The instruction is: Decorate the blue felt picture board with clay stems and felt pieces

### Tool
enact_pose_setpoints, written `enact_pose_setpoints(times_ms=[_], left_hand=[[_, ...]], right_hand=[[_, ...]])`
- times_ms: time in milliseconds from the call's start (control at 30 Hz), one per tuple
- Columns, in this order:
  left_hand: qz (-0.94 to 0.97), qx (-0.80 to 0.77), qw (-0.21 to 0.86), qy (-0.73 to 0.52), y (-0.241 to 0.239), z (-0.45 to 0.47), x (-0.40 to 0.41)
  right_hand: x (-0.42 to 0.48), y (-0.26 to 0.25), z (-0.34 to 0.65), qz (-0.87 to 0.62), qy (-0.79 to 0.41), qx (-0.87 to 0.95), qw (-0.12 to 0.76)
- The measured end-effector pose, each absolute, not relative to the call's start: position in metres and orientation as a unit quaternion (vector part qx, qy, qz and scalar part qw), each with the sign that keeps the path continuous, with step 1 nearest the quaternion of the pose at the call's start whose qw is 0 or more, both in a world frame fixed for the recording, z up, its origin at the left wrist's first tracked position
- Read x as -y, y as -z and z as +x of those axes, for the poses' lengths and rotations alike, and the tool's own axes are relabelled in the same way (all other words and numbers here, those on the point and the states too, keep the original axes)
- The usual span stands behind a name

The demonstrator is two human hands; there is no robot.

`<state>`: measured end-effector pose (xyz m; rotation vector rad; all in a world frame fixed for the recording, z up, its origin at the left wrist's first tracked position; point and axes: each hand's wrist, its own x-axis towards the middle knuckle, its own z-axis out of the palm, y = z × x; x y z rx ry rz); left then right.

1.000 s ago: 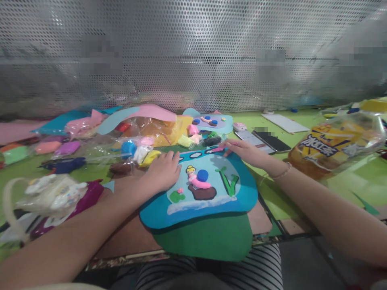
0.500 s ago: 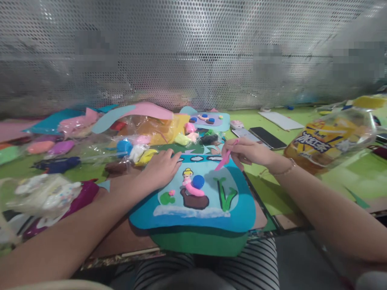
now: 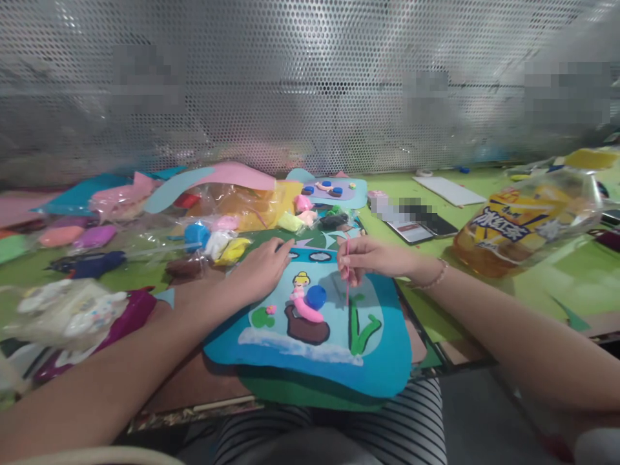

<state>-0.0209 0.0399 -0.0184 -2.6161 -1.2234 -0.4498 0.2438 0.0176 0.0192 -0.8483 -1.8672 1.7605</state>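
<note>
In front of me lies a blue card (image 3: 393, 349) with a light blue middle. On it sit a pink clay snail (image 3: 306, 307) with a yellow hat and blue shell, a brown clay rock (image 3: 307, 329), green clay plants (image 3: 357, 329) and a green clay patch (image 3: 262, 318). My left hand (image 3: 269, 261) rests with fingers laid out on the card's upper left edge. My right hand (image 3: 363, 258) pinches a thin pink clay tool (image 3: 347, 284), which points down above the plants. Whether its tip touches the card, I cannot tell.
Bags of coloured clay (image 3: 227, 223) crowd the left and back. A second decorated card (image 3: 358, 194) lies beyond. At right are a phone (image 3: 411, 231), a white flat piece (image 3: 450, 191) and a large tea bottle (image 3: 508, 226). A perforated metal panel (image 3: 310, 84) stands behind.
My right hand has moved left, turning the pink tool from slanted to upright over the plants. The card has rotated slightly, its lower right corner coming closer. A phone's screen now shows lit.
</note>
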Motion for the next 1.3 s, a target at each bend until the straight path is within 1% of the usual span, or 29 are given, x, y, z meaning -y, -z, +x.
enact_pose_setpoints(times_ms=[133,200,333,400,500,633,733,900,1033,1300], left_hand=[[-0.88,0.401,0.123,0.222,0.001,-0.015,-0.027],[-0.898,0.351,0.121,0.234,-0.01,-0.008,-0.01],[-0.961,0.193,0.087,0.18,-0.021,0.009,0.035],[-0.978,0.162,0.067,0.117,-0.02,0.015,0.051],[-0.981,0.179,0.039,0.064,-0.017,0.019,0.062],[-0.977,0.211,0.021,0.029,-0.011,0.02,0.062],[-0.973,0.228,0.029,0.024,-0.008,0.02,0.062],[-0.972,0.228,0.046,0.029,-0.006,0.021,0.064],[-0.973,0.224,0.05,0.037,-0.004,0.021,0.064],[-0.975,0.215,0.049,0.033,-0.005,0.022,0.064]], right_hand=[[-0.016,-0.017,0.24,-0.343,-0.629,0.664,0.215],[-0.015,-0.017,0.238,-0.347,-0.635,0.657,0.212],[-0.015,-0.016,0.234,-0.334,-0.643,0.657,0.209],[-0.016,-0.016,0.232,-0.328,-0.632,0.672,0.204],[-0.016,-0.014,0.231,-0.326,-0.619,0.688,0.194],[-0.015,-0.014,0.23,-0.342,-0.615,0.688,0.177],[-0.012,-0.016,0.227,-0.368,-0.594,0.695,0.17],[-0.01,-0.018,0.224,-0.409,-0.555,0.701,0.186],[-0.009,-0.02,0.224,-0.396,-0.556,0.704,0.198],[-0.004,-0.023,0.225,-0.433,-0.546,0.698,0.162]])
